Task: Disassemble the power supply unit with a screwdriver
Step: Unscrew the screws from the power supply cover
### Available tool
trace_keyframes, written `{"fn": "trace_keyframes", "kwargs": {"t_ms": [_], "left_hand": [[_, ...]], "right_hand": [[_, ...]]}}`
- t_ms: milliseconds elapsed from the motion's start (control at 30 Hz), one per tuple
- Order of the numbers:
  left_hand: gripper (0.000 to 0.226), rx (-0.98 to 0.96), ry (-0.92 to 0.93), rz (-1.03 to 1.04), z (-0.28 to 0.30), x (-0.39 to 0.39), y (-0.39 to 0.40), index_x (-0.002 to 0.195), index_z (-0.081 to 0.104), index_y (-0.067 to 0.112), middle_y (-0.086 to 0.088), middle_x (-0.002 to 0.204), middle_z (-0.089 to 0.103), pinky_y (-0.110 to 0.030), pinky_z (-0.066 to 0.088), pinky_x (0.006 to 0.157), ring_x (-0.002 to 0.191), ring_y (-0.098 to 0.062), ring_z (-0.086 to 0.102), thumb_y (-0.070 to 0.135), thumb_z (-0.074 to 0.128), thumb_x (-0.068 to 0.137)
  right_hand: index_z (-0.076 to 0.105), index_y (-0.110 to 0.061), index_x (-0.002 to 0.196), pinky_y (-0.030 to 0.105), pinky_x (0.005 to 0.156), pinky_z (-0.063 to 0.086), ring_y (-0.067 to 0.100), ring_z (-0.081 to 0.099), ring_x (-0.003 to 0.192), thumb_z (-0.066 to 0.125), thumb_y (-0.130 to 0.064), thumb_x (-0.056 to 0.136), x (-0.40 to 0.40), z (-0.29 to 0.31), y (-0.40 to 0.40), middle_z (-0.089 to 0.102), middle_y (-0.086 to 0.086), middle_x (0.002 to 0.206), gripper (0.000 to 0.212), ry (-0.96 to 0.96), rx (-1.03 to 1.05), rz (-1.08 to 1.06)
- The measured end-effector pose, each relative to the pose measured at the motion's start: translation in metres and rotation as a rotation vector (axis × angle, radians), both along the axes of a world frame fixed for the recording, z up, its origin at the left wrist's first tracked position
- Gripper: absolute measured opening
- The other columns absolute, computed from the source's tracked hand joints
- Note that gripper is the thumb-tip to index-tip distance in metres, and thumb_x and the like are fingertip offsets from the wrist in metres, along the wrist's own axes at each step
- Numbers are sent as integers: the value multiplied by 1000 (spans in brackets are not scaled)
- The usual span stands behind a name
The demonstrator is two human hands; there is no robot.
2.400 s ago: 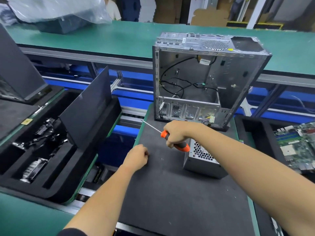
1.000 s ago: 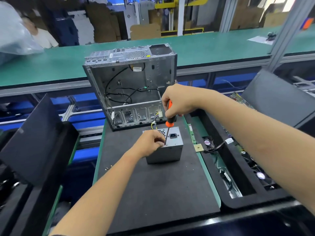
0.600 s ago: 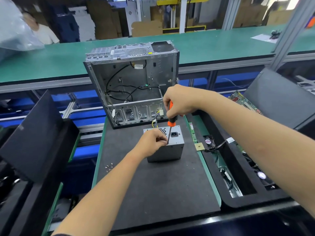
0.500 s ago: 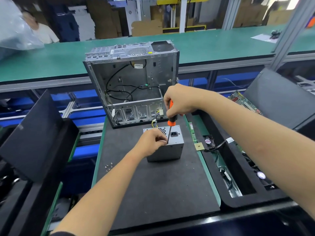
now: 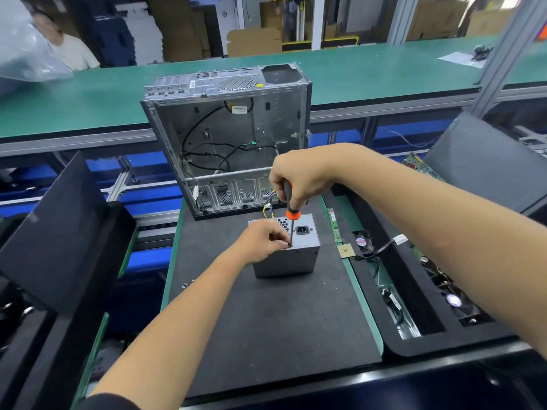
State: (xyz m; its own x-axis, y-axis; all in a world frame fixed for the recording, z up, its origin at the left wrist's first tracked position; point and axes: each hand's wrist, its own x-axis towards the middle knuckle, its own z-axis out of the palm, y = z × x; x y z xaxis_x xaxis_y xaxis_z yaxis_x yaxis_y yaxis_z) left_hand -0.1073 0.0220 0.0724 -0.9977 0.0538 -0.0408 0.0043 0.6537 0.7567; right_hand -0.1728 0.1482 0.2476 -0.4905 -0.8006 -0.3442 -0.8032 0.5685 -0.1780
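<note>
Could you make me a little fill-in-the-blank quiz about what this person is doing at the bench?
1. The right hand grips a screwdriver with an ____ handle.
2. Its tip meets the top of the grey ____.
3. The left hand rests on that box's ____ edge.
4. Behind it stands an opened computer ____.

Missing: orange; power supply unit; left; case

Landmark: the power supply unit [image 5: 291,255] on the black mat [image 5: 266,335]. Nearer than it, the mat lies bare and open to a hand. Just behind it the open computer case [image 5: 228,143] walls off the far side. To its right a CPU chip [image 5: 347,250] and black foam tray [image 5: 429,306] crowd in; to its left, small screws [image 5: 188,284].
</note>
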Motion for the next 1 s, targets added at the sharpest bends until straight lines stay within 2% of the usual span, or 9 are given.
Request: {"fn": "trace_keyframes", "kwargs": {"t_ms": [167,267,400,533,633,767,867,933,1000], "left_hand": [[7,-11,-18,-2,2,0,-1,81,73,13,4,81,63,-14,42,65,67,-3,53,6,72,79],[12,-5,-12,-3,2,2,-1,77,70,17,7,78,62,-11,41,63,62,3,51,6,73,78],[14,2,-4,-4,2,2,-2,76,70,18,8,77,62,-7,41,60,60,6,52,5,74,78],[8,0,-11,2,3,1,-1,80,71,11,2,80,64,-13,45,63,63,0,53,4,73,78],[5,-15,-14,-13,6,2,0,81,71,6,3,77,63,-8,42,61,62,1,53,2,72,78],[5,-38,-33,-17,10,3,2,81,70,5,2,76,64,-7,41,60,63,-1,52,1,71,79],[6,-50,-54,-21,11,3,4,80,69,8,1,75,62,-7,40,58,61,-2,50,2,70,80],[11,-58,-59,-19,12,3,5,77,67,11,1,73,60,-7,39,55,59,-1,49,1,69,80],[14,-67,-66,-25,13,2,5,74,65,12,3,69,58,-6,38,53,56,0,47,0,68,80]], "right_hand": [[60,-11,82,24,55,49,16,67,47,63,-18,83,6,1,-8,65,-4,54,8,43,52,-72],[58,-6,76,24,48,47,19,61,36,48,-31,90,8,3,-8,65,7,48,30,106,159,-159],[53,-7,72,22,45,40,23,53,38,38,-24,94,10,3,-11,57,4,38,32,83,213,-138],[62,-15,90,25,54,40,19,60,74,59,-23,90,12,6,-2,65,-3,75,8,176,192,97],[66,-20,94,23,57,41,17,57,83,67,-7,79,12,10,4,64,-4,92,20,219,105,224],[62,-19,92,27,62,50,19,65,80,67,-14,80,14,9,4,67,-1,91,14,135,91,156],[56,-13,90,30,57,51,19,68,49,48,-44,94,15,7,2,71,5,80,32,59,102,-9],[54,-7,81,29,54,46,20,63,41,31,-39,99,17,6,-1,69,11,68,43,150,146,-9],[53,-8,83,30,52,41,24,64,58,33,-29,99,18,1,-4,68,11,71,33,235,142,83]]}}
